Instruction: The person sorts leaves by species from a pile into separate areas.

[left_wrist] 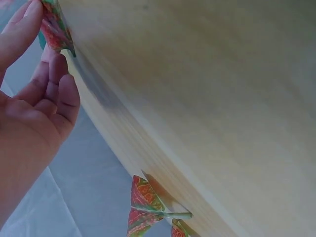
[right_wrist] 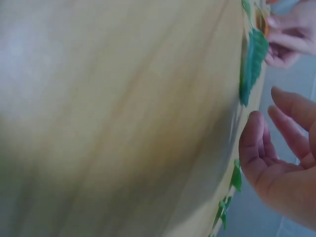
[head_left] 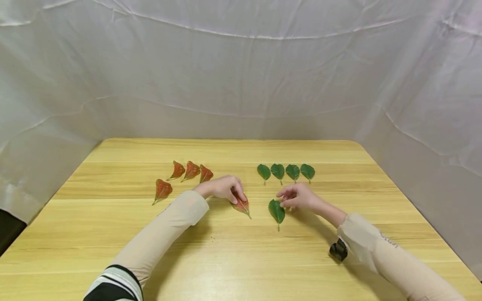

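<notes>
Near the middle of the table my left hand pinches a red leaf between thumb and fingers; its stem points toward me. The left wrist view shows the thumb on the same red leaf. My right hand is just right of a single green leaf, which lies on the table. In the right wrist view the fingers are loosely bent and apart from that green leaf, holding nothing. Three red leaves form a row at the back left, with another red leaf in front of them.
Several green leaves stand in a row at the back right of the wooden table. A pale fabric curtain hangs behind and at both sides. A small black device is at the right sleeve's cuff.
</notes>
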### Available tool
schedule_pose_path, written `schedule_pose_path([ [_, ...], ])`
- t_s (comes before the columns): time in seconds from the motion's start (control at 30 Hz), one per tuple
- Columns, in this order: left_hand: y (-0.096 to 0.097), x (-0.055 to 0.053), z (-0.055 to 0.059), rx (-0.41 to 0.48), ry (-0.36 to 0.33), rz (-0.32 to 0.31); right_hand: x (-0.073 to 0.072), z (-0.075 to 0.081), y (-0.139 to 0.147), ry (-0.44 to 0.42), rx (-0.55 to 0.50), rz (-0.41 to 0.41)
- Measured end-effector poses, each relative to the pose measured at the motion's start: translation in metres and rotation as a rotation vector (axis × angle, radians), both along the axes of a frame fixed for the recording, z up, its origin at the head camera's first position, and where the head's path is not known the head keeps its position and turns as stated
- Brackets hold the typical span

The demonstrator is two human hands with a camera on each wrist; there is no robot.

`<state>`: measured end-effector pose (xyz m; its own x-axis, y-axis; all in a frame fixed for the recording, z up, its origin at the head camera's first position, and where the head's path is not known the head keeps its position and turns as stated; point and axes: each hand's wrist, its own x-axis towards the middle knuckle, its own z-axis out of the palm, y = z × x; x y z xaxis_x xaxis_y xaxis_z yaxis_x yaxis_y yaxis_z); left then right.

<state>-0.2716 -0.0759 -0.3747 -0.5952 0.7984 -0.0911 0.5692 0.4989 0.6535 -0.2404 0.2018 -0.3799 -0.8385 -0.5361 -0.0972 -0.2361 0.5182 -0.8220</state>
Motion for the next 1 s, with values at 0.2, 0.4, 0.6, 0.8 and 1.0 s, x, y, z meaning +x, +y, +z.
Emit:
schedule_pose_path([
  [0.2,0.000,-0.001,-0.001,-0.008,-0.026,0.049,0.004,-0.005,-0.004,0.024,0.033,0.093],
  [0.4,-0.001,0.000,-0.002,-0.010,-0.072,0.113,0.005,-0.007,-0.006,0.108,0.119,0.123],
  [0.6,-0.006,-0.001,0.000,0.018,-0.111,0.082,0.007,-0.006,-0.008,0.117,0.125,0.099],
  [0.8,-0.009,-0.004,-0.001,-0.053,-0.050,0.051,0.008,-0.006,-0.009,0.103,0.117,0.085],
  [1.0,-0.012,-0.004,-0.002,0.011,-0.083,-0.012,0.008,-0.008,-0.009,0.098,0.102,0.089],
])
